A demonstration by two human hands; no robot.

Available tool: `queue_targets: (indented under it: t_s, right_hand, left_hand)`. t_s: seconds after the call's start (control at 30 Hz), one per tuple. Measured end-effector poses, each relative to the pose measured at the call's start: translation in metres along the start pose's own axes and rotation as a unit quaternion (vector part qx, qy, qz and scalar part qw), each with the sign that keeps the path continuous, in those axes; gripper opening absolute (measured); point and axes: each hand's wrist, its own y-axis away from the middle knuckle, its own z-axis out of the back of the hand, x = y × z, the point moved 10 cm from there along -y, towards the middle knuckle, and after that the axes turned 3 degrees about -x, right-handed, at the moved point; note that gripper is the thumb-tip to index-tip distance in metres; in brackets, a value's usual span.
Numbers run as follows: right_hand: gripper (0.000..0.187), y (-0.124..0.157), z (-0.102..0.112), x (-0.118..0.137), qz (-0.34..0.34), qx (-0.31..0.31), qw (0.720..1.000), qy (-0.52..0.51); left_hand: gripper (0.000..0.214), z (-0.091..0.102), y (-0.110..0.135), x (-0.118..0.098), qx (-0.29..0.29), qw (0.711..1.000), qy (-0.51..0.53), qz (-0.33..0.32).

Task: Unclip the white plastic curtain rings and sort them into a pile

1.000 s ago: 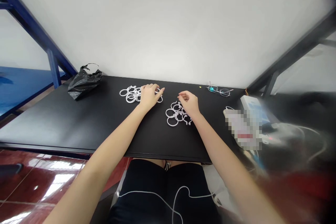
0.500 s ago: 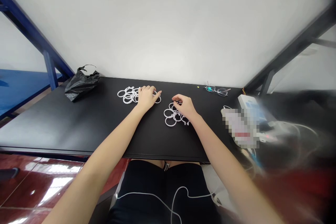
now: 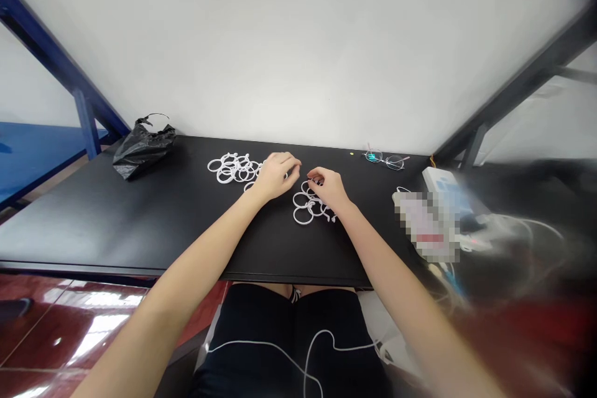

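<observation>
Two piles of white plastic rings lie on a black table (image 3: pixel 140 224). The left pile of rings (image 3: pixel 231 169) sits near the far edge; the right pile of rings (image 3: pixel 308 206) lies at the centre. My left hand (image 3: pixel 276 177) hovers between the piles with its fingers curled in a pinch; whether it holds a ring is hidden. My right hand (image 3: pixel 329 186) rests on the far side of the right pile, fingertips pinched on a white ring.
A crumpled black plastic bag (image 3: pixel 142 144) sits at the table's far left. Spectacles (image 3: pixel 386 160) lie at the far right by the wall. A white power strip (image 3: pixel 443 183), cables and a blurred-out item (image 3: pixel 426 227) crowd the right end. A blue frame (image 3: pixel 56 68) stands to the left.
My left hand has left the left pile and moved right toward the right hand. My right hand has stayed on the right pile, shifting slightly.
</observation>
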Motion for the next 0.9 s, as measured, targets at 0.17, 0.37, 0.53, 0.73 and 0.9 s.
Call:
queue_targets:
  t_s: [0.17, 0.37, 0.53, 0.73, 0.9]
  right_hand:
    - [0.027, 0.0, -0.001, 0.002, 0.005, 0.002, 1.0, -0.027]
    - [0.029, -0.001, 0.001, -0.002, -0.014, -0.013, 0.998, -0.065]
    - [0.027, -0.001, 0.004, -0.002, -0.015, -0.033, 0.997, -0.075]
    - [0.022, 0.0, 0.014, 0.0, -0.022, -0.074, 0.993, -0.089]
    - [0.019, -0.001, 0.02, -0.008, -0.057, -0.099, 0.986, -0.122]
  left_hand:
    - [0.02, -0.015, 0.002, -0.027, 0.07, 0.994, 0.071, -0.052]
    - [0.019, -0.039, 0.013, -0.029, 0.162, 0.981, 0.089, -0.064]
    - [0.021, -0.044, 0.014, -0.026, 0.176, 0.98, 0.077, -0.054]
    - [0.026, -0.041, 0.013, -0.026, 0.161, 0.983, 0.068, -0.055]
    - [0.029, -0.041, 0.013, -0.024, 0.151, 0.985, 0.058, -0.064]
